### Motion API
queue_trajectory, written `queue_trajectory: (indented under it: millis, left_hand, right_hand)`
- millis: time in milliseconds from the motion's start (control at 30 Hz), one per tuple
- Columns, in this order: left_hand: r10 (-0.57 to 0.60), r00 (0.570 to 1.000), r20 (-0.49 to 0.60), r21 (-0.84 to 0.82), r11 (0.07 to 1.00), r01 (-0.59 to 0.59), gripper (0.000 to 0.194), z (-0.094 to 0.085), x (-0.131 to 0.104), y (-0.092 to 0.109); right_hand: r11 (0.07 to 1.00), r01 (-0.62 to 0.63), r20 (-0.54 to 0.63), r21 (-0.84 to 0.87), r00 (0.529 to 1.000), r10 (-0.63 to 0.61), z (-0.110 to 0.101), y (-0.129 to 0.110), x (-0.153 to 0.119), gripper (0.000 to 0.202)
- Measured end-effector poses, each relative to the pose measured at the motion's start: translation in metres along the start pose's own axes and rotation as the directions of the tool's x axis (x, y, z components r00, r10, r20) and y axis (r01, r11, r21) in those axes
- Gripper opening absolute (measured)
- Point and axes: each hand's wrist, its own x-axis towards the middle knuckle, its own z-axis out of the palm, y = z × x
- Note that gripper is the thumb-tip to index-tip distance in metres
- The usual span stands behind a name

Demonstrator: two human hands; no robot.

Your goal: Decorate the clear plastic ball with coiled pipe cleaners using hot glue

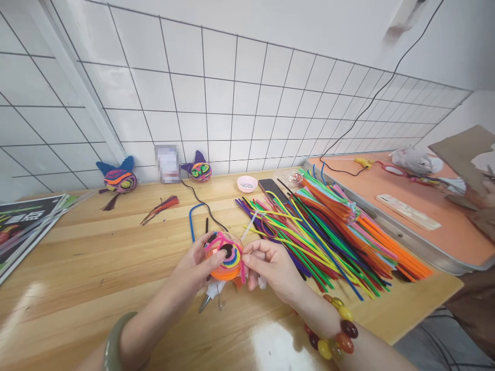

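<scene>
I see rainbow colours over a honey-toned, wood-grained worktop (96, 247).
The pipe-cleaner ornament (233, 261) shows me black, pink, blue and yellow curves above an orange band; the loose pipe cleaners (328, 242) run green, yellow, red, purple, blue and orange; I make out white wall tiles (185, 90) gridded with dark lines, a pale pink bowl (247, 190), a grey-green bangle (114, 339) and a bracelet (349, 329) of yellow, amber and maroon beads.
</scene>
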Motion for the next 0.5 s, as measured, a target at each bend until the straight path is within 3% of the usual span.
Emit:
queue_trajectory:
  millis: [500]
  left_hand:
    - [-0.025, 1.000, -0.013, 0.041, 0.999, 0.025, 0.081, 0.0014, 0.0002, 0.0020]
  right_hand:
    - [1.000, -0.006, 0.011, 0.017, 1.000, 0.006, 0.0002, 0.0023, 0.0005, 0.035]
